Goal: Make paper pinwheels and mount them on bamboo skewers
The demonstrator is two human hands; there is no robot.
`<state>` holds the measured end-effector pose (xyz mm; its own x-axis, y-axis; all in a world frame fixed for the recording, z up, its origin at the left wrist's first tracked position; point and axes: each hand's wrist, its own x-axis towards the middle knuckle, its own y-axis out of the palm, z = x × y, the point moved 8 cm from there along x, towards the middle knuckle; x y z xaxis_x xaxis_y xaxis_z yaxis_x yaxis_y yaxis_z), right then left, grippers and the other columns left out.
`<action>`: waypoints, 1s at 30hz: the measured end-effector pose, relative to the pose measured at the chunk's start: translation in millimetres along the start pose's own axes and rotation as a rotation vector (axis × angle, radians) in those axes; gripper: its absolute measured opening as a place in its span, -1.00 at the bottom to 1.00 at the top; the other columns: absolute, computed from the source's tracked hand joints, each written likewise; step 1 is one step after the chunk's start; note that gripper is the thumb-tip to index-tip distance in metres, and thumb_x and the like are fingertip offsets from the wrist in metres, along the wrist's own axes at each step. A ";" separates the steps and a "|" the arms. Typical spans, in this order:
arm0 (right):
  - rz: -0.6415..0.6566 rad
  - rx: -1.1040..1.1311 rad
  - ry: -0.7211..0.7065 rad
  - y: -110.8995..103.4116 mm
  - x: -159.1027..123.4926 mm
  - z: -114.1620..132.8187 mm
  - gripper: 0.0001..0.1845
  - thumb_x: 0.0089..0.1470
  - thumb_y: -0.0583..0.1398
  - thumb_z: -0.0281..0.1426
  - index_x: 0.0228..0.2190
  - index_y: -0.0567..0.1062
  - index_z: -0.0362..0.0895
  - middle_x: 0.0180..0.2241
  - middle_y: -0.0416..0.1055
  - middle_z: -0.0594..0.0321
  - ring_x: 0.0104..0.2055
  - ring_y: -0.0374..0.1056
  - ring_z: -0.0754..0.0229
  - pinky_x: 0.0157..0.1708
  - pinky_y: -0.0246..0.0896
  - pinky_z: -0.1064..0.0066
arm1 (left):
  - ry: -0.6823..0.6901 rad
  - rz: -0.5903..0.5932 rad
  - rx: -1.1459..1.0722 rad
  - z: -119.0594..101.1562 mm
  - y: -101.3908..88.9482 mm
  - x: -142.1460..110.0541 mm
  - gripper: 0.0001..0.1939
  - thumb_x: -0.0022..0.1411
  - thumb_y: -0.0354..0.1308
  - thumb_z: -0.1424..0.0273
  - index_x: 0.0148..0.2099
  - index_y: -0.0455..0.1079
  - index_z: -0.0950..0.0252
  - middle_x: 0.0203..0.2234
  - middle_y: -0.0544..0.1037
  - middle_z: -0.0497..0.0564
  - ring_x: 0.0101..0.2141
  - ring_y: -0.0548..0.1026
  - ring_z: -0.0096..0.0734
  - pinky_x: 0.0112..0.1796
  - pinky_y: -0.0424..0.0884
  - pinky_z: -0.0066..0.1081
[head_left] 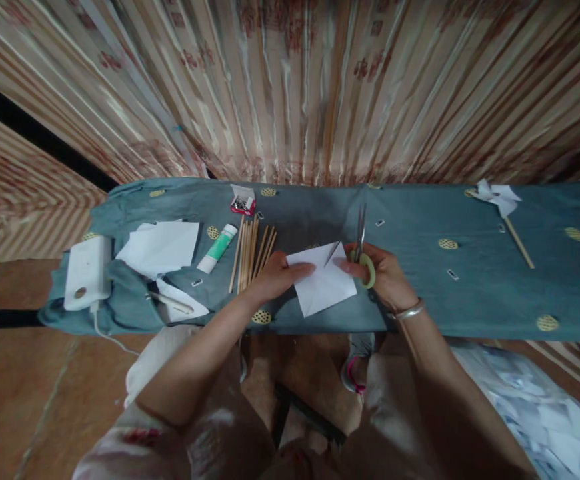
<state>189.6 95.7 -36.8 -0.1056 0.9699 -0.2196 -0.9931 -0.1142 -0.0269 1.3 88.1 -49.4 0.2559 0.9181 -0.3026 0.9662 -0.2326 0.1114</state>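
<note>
A square sheet of white paper (323,285) is held in front of me over the table, with a cut running in from its top right corner and crease lines on it. My left hand (276,275) pinches its left edge, thumb on top. My right hand (389,275) grips scissors (361,230) by their pale green handles, blades pointing away from me and beside the paper. The right thumb also touches the paper's right edge. The fingers under the sheet are hidden.
Thin wooden sticks (248,252), a glue stick (218,248) and a small red box of metal pins (243,200) lie to the left. Farther left are paper sheets (163,247), a pen (174,303) and a white power strip (88,273). A paper pinwheel (500,199) lies at the right.
</note>
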 end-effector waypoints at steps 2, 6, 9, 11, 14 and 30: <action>0.004 0.049 0.035 4.8 0.2 -5.9 -0.52 -0.40 0.47 -0.17 -0.38 0.53 -0.11 -0.53 0.42 0.40 -0.54 0.23 0.34 -0.53 0.18 0.46 | 0.010 -0.011 -0.051 -0.5 1.4 0.6 -0.62 -0.17 0.46 0.12 -0.52 0.51 0.34 -0.63 0.52 0.01 -0.59 0.41 -0.44 -0.56 0.25 -0.47; -0.186 0.183 -0.018 -5.0 3.3 -9.0 -0.56 -0.41 0.45 -0.23 -0.40 0.51 -0.10 -0.53 0.38 0.42 -0.54 0.16 0.38 -0.54 0.11 0.49 | 0.005 0.032 -0.330 -4.9 11.3 -0.5 -0.40 -0.08 0.29 -0.17 -0.36 0.56 0.31 -0.44 0.60 0.11 -0.39 0.54 -0.28 -0.39 0.42 -0.40; -0.349 0.246 -0.071 -15.9 4.4 -9.8 -0.58 -0.41 0.45 -0.24 -0.43 0.49 -0.09 -0.53 0.35 0.42 -0.53 0.16 0.37 -0.53 0.10 0.49 | 0.038 0.057 -0.378 -9.2 19.5 -3.7 -0.36 -0.10 0.29 -0.19 -0.22 0.57 0.27 -0.30 0.62 0.11 -0.25 0.55 -0.23 -0.28 0.46 -0.36; -0.401 0.243 -0.089 -17.4 4.6 -10.3 -0.57 -0.41 0.44 -0.22 -0.44 0.47 -0.08 -0.54 0.34 0.42 -0.53 0.16 0.37 -0.53 0.11 0.48 | 0.078 0.019 -0.286 -9.6 21.6 -5.2 -0.43 -0.16 0.38 -0.09 -0.23 0.57 0.26 -0.29 0.63 0.08 -0.22 0.55 -0.23 -0.21 0.45 -0.36; -0.376 0.215 -0.102 -8.4 5.5 -10.6 -0.55 -0.38 0.43 -0.18 -0.42 0.44 -0.07 -0.54 0.33 0.42 -0.53 0.17 0.36 -0.52 0.14 0.47 | 0.091 -0.051 -0.194 -4.2 25.1 -5.5 -0.53 -0.20 0.47 0.12 -0.25 0.57 0.29 -0.26 0.64 0.07 -0.16 0.56 -0.19 -0.09 0.42 -0.31; 0.301 0.067 0.071 51.0 -26.4 -7.1 -0.46 -0.08 0.32 0.04 -0.25 0.56 -0.14 -0.42 0.55 0.16 -0.47 0.37 0.26 -0.56 0.19 0.48 | 0.360 -0.476 -0.204 -33.7 -48.2 -0.3 -0.68 -0.05 0.38 0.36 -0.18 0.52 0.25 -0.14 0.63 0.04 -0.11 0.56 -0.22 -0.04 0.45 -0.27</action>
<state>142.1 62.7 -39.2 -0.3936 0.8771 -0.2754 -0.9193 -0.3770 0.1133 -46.4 109.9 -22.8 -0.2621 0.9646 -0.0302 0.9369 0.2618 0.2317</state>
